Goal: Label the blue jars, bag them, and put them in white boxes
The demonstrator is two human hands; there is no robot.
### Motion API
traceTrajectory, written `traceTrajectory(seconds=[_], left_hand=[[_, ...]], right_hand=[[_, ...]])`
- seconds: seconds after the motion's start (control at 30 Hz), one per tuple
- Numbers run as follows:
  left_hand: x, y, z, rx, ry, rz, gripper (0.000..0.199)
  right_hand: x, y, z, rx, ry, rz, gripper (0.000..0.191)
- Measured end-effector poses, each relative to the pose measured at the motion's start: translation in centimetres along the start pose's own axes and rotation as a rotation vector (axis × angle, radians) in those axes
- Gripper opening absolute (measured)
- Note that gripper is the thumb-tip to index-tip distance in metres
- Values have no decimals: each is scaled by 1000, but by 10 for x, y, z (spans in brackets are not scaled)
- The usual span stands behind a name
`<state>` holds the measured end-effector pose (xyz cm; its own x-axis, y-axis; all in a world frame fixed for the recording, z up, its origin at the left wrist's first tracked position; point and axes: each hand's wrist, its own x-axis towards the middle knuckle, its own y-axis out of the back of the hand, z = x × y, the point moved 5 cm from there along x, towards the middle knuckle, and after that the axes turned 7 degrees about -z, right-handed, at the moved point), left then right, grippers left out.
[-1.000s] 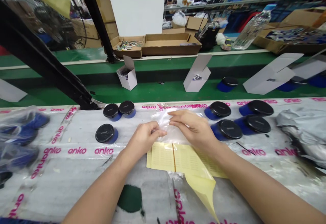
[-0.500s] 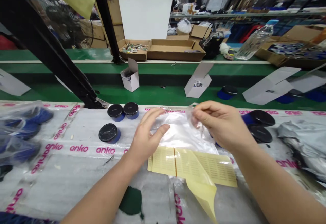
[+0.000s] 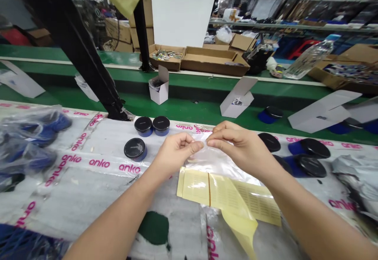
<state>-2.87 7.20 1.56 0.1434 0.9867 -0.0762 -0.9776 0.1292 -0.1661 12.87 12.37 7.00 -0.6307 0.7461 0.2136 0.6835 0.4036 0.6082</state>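
Observation:
My left hand (image 3: 180, 149) and my right hand (image 3: 233, 143) are close together at the middle, fingertips pinched on the edge of a clear plastic bag (image 3: 217, 159). The bag lies over the table behind yellow label sheets (image 3: 224, 191), one of which curls toward me. Left of my left hand stand three blue jars with black lids, the nearest one (image 3: 135, 149) in front of the other two. More blue jars with black lids (image 3: 308, 165) sit beyond my right wrist, some partly hidden by it.
Bagged blue items (image 3: 35, 134) lie at the left. A black post (image 3: 88, 63) slants down to the table edge. Open white boxes (image 3: 158, 90) stand on the green conveyor (image 3: 189, 112). Cardboard trays (image 3: 214, 61) and a bottle (image 3: 313, 57) are behind. A grey plastic bag (image 3: 357, 177) lies right.
My left hand has closed from open onto the bag's edge. My right hand has moved left, beside it. The view has shifted, so the scene sits further right.

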Motion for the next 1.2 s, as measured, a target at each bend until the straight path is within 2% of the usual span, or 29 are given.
traceTrajectory(seconds=[0.1, 0.2, 0.3, 0.43, 0.57, 0.67, 0.73, 0.77, 0.8, 0.87, 0.93, 1.03, 1.2], left_hand=[[0, 4, -1, -70, -17, 39, 54], [0, 7, 1, -221, -45, 23, 58], [-1, 8, 8, -421, -99, -3, 51], [-2, 7, 13, -612, -137, -24, 49], [-3, -1, 7, -633, 18, -118, 43], [-7, -3, 6, -501, 152, -262, 50], [-9, 2, 7, -355, 212, -279, 51], [-10, 8, 7, -274, 221, -224, 49], [-11, 17, 8, -191, 207, -118, 46], [-14, 37, 10, -39, 129, 157, 41], [-19, 49, 9, 58, 54, 364, 38], [-24, 54, 0, 112, -4, 513, 31], [-25, 50, -14, 176, -67, 679, 17]], right_hand=[[0, -6, -4, -30, 44, -53, 11], [3, -5, -3, 64, 15, 18, 10], [9, -4, 7, 404, -65, 130, 9], [16, -16, 21, 907, -216, 146, 28], [15, -36, 27, 1000, -422, 56, 39], [17, -46, 25, 974, -437, -9, 42], [25, -51, 25, 942, -417, -42, 42], [31, -53, 25, 917, -399, -50, 40], [39, -56, 26, 885, -377, -53, 39], [59, -63, 30, 803, -332, -56, 34], [82, -73, 36, 695, -292, -87, 28], [114, -89, 43, 505, -233, -175, 20], [148, -107, 43, 288, -172, -309, 35]])
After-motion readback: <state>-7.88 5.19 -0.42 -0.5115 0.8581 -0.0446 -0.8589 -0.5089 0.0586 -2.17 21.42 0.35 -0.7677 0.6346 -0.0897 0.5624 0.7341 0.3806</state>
